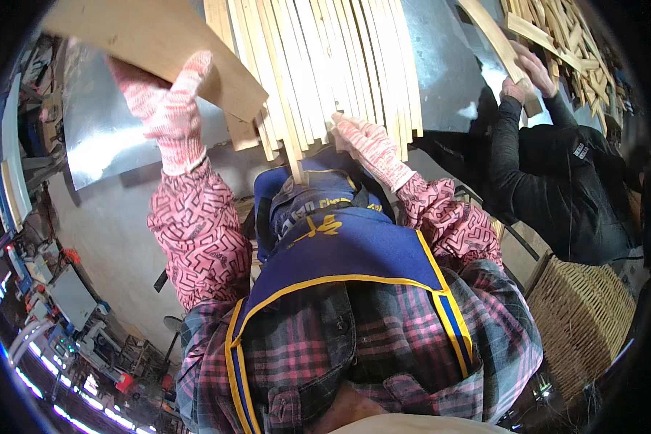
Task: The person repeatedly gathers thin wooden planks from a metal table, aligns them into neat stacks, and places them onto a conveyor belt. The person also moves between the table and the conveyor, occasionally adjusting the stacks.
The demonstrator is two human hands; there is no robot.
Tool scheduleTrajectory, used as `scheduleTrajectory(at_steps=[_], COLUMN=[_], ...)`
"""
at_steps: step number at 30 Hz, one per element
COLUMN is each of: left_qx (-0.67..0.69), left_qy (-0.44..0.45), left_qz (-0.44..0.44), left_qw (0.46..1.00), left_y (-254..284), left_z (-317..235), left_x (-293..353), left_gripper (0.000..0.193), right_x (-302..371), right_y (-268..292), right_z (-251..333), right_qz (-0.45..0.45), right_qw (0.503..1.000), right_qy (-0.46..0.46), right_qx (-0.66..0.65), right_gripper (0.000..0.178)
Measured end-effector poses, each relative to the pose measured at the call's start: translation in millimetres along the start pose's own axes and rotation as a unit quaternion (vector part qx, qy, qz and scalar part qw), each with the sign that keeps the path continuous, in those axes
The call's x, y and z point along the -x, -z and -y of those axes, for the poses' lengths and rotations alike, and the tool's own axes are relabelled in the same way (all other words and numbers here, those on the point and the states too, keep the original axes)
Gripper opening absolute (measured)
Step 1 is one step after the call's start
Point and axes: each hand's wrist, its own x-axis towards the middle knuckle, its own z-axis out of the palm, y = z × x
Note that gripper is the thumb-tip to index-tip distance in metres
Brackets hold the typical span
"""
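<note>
A wide, flat wooden board (145, 36) slants across the upper left. My left hand (168, 108), in a pink-and-white knit glove, grips its lower edge, with the thumb on the face I see and the other fingers mostly behind it. Long pale wooden strips (325, 65) lie side by side on the metal table in front of me. My right hand (372, 145), gloved the same way, rests against their near ends with its fingers stretched out. One strip (294, 159) juts nearer to me than its neighbours.
The shiny metal tabletop (105, 145) shows on both sides of the strips. At the right, a co-worker in dark clothes (568, 195) holds a piece of wood beside a heap of short wooden pieces (593, 79). A woven basket (579, 318) stands at the lower right.
</note>
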Motion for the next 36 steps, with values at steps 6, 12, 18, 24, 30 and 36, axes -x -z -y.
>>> scheduleTrajectory(at_steps=[6, 12, 18, 24, 30, 36], left_qx=[0.172, 0.052, 0.033, -0.251, -0.218, -0.385], left_qy=[0.196, 0.241, 0.209, 0.334, 0.504, 0.611], left_qz=[-0.004, 0.063, -0.123, -0.436, -0.595, -0.443], left_qw=[0.966, 0.967, 0.97, 0.797, 0.587, 0.531], left_y=[-10, 22, 155, 293, 346, 351], left_z=[129, 115, 74, -32, 25, 70], left_x=[93, 87, 111, 284, 556, 591], left_gripper=[0.067, 0.054, 0.037, 0.039, 0.044, 0.043], right_x=[5, -3, -14, 8, 16, 8], right_y=[5, 19, 23, -16, -52, 9], right_z=[-43, -58, -70, -88, -114, -109], right_qz=[0.001, 0.024, 0.058, 0.193, 0.272, 0.352], right_qw=[0.994, 0.992, 0.998, 0.976, 0.933, 0.876], right_qy=[0.053, 0.034, 0.021, -0.075, -0.076, -0.061], right_qx=[0.092, 0.12, 0.007, 0.072, 0.224, 0.323], right_gripper=[0.049, 0.046, 0.045, 0.04, 0.049, 0.049])
